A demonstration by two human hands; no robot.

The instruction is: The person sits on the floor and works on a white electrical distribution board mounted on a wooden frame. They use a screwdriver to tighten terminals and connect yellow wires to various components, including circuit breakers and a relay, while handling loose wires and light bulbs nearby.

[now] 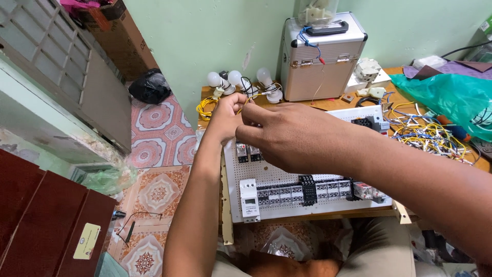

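My left hand (225, 115) and my right hand (287, 136) meet above the top left of a white perforated panel (287, 202) lying on a wooden table. Both pinch a thin yellow wire (245, 104) between the fingertips. A coil of the same yellow wire (206, 106) lies just left of my left hand. The panel carries a row of grey terminal blocks (307, 191), a white module (249, 199) at its left and small relays (248, 152) partly hidden under my right hand.
Three white bulbs (236, 79) in holders stand behind the hands. A silver case (322, 56) stands against the green wall. A tangle of coloured wires (430, 134) and a green plastic bag (451, 97) lie right. Patterned floor tiles (159, 192) and dark wooden furniture (46, 225) are left.
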